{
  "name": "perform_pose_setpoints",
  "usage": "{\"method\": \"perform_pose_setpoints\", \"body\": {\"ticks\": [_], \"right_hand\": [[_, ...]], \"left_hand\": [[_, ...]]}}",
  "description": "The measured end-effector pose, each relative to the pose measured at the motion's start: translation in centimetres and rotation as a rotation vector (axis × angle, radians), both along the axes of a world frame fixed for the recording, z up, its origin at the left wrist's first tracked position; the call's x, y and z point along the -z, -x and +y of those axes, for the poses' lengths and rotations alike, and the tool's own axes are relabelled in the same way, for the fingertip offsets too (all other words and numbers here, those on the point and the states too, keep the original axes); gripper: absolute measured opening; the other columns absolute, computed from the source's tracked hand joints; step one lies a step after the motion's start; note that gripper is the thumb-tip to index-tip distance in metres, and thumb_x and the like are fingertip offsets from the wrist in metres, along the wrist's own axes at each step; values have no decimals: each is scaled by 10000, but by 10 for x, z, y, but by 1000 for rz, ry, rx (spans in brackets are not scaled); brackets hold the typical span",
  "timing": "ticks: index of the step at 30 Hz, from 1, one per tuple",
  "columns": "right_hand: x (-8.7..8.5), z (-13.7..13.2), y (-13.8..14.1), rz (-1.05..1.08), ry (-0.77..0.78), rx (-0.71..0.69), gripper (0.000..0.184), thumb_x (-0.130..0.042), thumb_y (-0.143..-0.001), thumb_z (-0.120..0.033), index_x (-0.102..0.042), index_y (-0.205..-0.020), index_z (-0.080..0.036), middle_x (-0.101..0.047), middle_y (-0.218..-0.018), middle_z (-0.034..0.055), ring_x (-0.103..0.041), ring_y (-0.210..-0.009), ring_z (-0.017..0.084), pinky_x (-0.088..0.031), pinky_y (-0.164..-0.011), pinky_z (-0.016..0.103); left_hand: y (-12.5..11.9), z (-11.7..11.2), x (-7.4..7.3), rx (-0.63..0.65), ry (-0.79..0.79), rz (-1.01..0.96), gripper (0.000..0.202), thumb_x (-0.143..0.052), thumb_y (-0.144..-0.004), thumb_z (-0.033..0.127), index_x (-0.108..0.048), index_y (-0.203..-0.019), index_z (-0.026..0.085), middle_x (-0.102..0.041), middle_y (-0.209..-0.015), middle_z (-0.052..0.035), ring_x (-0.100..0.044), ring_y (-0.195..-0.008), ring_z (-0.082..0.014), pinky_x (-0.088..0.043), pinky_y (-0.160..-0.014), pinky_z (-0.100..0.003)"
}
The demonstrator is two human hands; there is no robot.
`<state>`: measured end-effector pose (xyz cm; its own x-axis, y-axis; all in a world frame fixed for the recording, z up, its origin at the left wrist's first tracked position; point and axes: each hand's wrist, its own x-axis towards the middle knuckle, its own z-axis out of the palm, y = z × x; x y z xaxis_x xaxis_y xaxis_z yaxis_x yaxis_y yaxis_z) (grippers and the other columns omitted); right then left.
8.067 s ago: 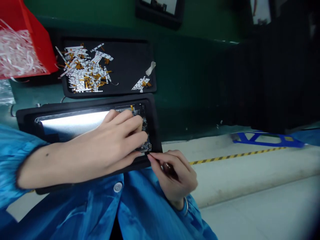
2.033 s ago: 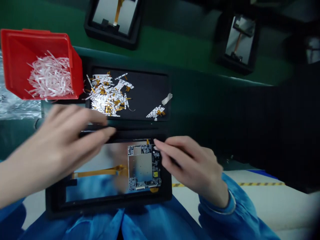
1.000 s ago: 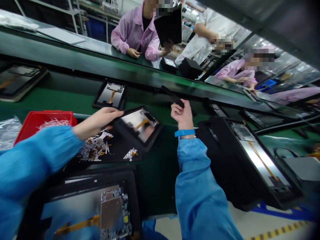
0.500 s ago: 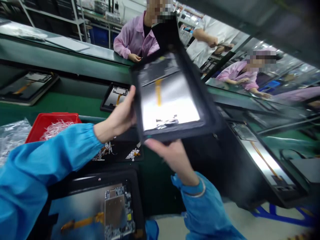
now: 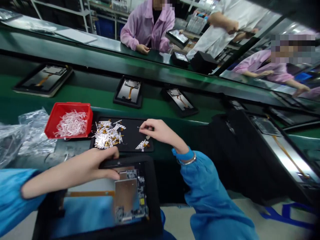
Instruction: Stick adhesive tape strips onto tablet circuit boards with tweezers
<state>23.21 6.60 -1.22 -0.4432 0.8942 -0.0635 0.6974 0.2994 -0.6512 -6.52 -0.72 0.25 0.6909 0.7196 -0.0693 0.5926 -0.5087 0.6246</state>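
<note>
A black-framed tablet panel (image 5: 150, 186) lies in front of me, its back up, showing a circuit board (image 5: 128, 196) and an orange flex cable (image 5: 90, 193). My left hand (image 5: 97, 163) rests on its top edge, fingers curled over the frame. My right hand (image 5: 157, 131) reaches over the black mat (image 5: 132, 133) and pinches a thin tool (image 5: 140, 127), probably tweezers, above a small cluster of white and orange strips (image 5: 142, 145). A larger heap of the same strips (image 5: 107, 136) lies at the mat's left.
A red bin (image 5: 68, 120) of white shreds stands left of the mat, beside crumpled plastic bags (image 5: 22, 133). Framed panels (image 5: 128, 91) ride the green conveyor (image 5: 100, 96). A black stack (image 5: 232, 150) sits at my right. People in pink and white coats work across the belt.
The framed panel that both hands held up half a second ago has left them. My left hand dropped onto the panel before me; my right hand moved to the strip mat.
</note>
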Motion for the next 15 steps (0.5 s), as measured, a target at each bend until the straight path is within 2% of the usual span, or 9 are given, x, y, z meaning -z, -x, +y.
{"method": "perform_pose_setpoints", "body": {"ticks": [3,5,6,10,15], "right_hand": [[5,10,4,-69,-14,-20,85,-697,-889,-189,-753,-827,-180,-699,-841,31,-587,-674,119,-402,-649,254],[8,13,6,-92,-12,-43,94,-695,-882,-191,-754,-810,-189,-696,-817,29,-594,-662,123,-401,-638,259],[10,14,7,-94,-13,-54,91,-694,-879,-188,-754,-810,-191,-697,-816,29,-600,-666,126,-406,-641,260],[17,22,18,-71,-25,-106,53,-705,-874,-172,-755,-864,-189,-713,-866,31,-628,-742,143,-444,-694,269],[31,33,48,-51,-37,-139,38,-763,-858,-173,-739,-885,-182,-714,-931,42,-641,-831,166,-466,-765,293]], "left_hand": [[-14,-8,13,65,-103,37,259,-649,-987,457,-720,-1003,209,-725,-1022,-65,-675,-845,-203,-522,-737,-288],[-14,-9,16,77,-176,57,236,-600,-1017,392,-735,-1083,208,-685,-1174,-115,-648,-1018,-260,-527,-889,-380],[-11,-10,17,84,-200,65,251,-574,-1031,376,-729,-1139,212,-673,-1201,-120,-635,-1037,-263,-522,-920,-403],[-3,-16,20,104,-248,69,326,-514,-1063,377,-666,-1279,187,-671,-1155,-107,-637,-958,-222,-541,-876,-360],[-4,-21,20,99,-278,53,286,-519,-1065,327,-660,-1260,172,-674,-1107,-88,-652,-961,-207,-537,-852,-315]]}}
